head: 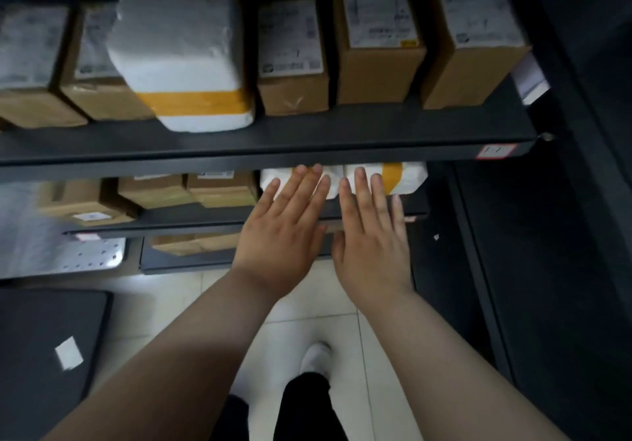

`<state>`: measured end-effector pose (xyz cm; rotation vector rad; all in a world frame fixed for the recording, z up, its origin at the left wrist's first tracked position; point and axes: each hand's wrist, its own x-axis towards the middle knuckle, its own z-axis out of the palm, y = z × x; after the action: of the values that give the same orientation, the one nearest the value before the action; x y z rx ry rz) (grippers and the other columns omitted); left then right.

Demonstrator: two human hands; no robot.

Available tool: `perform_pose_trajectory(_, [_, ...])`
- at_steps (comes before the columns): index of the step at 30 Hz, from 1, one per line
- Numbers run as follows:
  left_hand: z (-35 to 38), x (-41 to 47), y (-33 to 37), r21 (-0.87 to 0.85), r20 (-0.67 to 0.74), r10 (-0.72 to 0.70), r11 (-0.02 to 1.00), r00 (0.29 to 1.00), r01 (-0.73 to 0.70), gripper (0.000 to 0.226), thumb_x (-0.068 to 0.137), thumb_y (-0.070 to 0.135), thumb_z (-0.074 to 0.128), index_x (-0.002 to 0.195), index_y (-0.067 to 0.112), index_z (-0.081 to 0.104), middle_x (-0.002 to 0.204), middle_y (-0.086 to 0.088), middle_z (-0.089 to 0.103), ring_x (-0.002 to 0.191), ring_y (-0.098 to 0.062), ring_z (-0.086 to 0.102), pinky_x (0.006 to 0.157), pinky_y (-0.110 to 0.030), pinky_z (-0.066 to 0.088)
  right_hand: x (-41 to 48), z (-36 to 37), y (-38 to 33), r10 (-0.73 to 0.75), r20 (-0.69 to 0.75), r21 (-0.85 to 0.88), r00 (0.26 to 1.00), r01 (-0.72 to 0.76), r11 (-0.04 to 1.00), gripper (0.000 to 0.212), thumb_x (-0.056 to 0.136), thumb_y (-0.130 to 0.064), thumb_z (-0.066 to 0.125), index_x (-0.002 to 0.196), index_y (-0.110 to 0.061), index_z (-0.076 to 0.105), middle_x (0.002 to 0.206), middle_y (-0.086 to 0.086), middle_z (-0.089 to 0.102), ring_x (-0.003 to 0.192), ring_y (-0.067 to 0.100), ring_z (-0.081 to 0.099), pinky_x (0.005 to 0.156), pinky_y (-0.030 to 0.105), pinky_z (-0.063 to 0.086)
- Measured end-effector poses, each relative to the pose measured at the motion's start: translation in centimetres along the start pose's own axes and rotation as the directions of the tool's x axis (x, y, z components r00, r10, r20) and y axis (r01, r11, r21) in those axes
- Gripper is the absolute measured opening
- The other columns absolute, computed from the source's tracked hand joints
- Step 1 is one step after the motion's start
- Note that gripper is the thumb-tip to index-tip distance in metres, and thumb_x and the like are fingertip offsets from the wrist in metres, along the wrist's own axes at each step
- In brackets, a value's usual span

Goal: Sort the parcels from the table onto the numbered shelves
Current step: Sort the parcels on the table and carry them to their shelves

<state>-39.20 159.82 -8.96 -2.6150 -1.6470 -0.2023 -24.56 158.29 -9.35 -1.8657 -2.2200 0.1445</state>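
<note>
Straight-fingered left hand [284, 232] and right hand [372, 245] press the white, orange-taped foam parcel [410, 175] at the dark metal shelf's [191, 216] right end; it looks nearly shelved.

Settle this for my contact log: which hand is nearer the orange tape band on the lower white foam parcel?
Right: right hand just left of the orange tape band; left hand farther left.

A parcel storeroom: dark grey metal shelving [273, 143] at twelve o'clock carries labelled brown cardboard boxes [376, 74], with a numbered white tag [496, 151] at two o'clock.
</note>
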Motion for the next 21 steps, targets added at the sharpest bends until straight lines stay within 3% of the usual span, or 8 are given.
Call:
perform_pose_trajectory(4, [0.4, -3.8, -2.3, 0.003, 0.075, -0.069, 0.998, 0.995, 0.069, 0.057, 0.099, 0.036, 0.025, 0.147, 0.006, 0.032, 0.155, -0.011, 0.031, 0.144, -0.025, 0.027, 0.116, -0.045, 0.025, -0.8, 1.8, -3.4, -0.027, 0.114, 0.017, 0.993, 0.025, 1.0, 0.074, 0.09, -0.023, 0.053, 0.152, -0.013, 0.014, 0.16, 0.008, 0.012, 0.148, 0.024, 0.007, 0.118, 0.048, 0.01])
perform_pose_trajectory(11, [0.8, -10.6, -8.5, -0.002, 0.134, -0.166, 0.986, 0.977, 0.168, 0.059, 0.097, 0.037, 0.027, 0.147, 0.006, 0.035, 0.153, -0.012, 0.035, 0.142, -0.025, 0.032, 0.116, -0.045, 0.027, -1.8, 3.9, -10.6, -0.06, 0.298, 0.007, 0.953, 0.061, 0.998, 0.066, 0.102, -0.033, 0.028, 0.141, -0.023, -0.024, 0.148, -0.006, -0.032, 0.14, 0.011, -0.029, 0.115, 0.035, -0.018])
perform_pose_trajectory(18, [1.8, -20.1, -19.5, -0.014, 0.207, -0.257, 0.964, 0.944, 0.266, 0.06, 0.096, 0.037, 0.027, 0.146, 0.005, 0.037, 0.152, -0.013, 0.036, 0.141, -0.027, 0.033, 0.115, -0.041, 0.018, -1.9, 8.3, -20.9, -0.056, 0.369, -0.015, 0.928, 0.066, 0.998, 0.064, 0.102, -0.037, 0.021, 0.139, -0.022, -0.028, 0.148, -0.005, -0.034, 0.142, 0.014, -0.028, 0.116, 0.036, -0.017])
perform_pose_trajectory(21, [3.1, -22.6, -24.9, 0.015, 0.269, -0.291, 0.954, 0.918, 0.298, 0.064, 0.095, 0.043, 0.015, 0.15, 0.01, 0.017, 0.158, -0.008, 0.021, 0.146, -0.02, 0.015, 0.119, -0.043, 0.017, -0.9, 11.5, -24.4, -0.068, 0.393, -0.028, 0.917, 0.086, 0.996, 0.065, 0.102, -0.037, 0.023, 0.145, -0.019, -0.023, 0.154, -0.003, -0.027, 0.144, 0.015, -0.024, 0.118, 0.037, -0.013])
